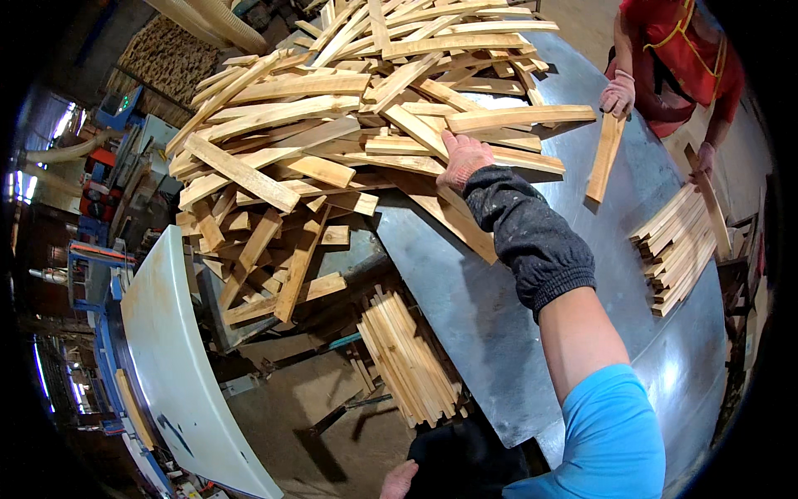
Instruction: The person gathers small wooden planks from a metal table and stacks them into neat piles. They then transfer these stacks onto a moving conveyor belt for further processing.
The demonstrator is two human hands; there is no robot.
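Observation:
My right hand, in a pinkish glove and a dark sleeve cover, reaches to the near right side of a big heap of wooden slats. Its fingers are closed on a wooden slat whose end runs in under the hand. Another slat lies just beyond the fingertips, and a wider board slopes down beneath the wrist. At the lower edge my left hand shows only in part, low beside dark cloth; its fingers are mostly cut off, and nothing held is visible.
Across the metal table, a co-worker in red holds one slat and another beside a neat slat stack. A second stack stands below the table's near edge. A pale curved panel rises at left.

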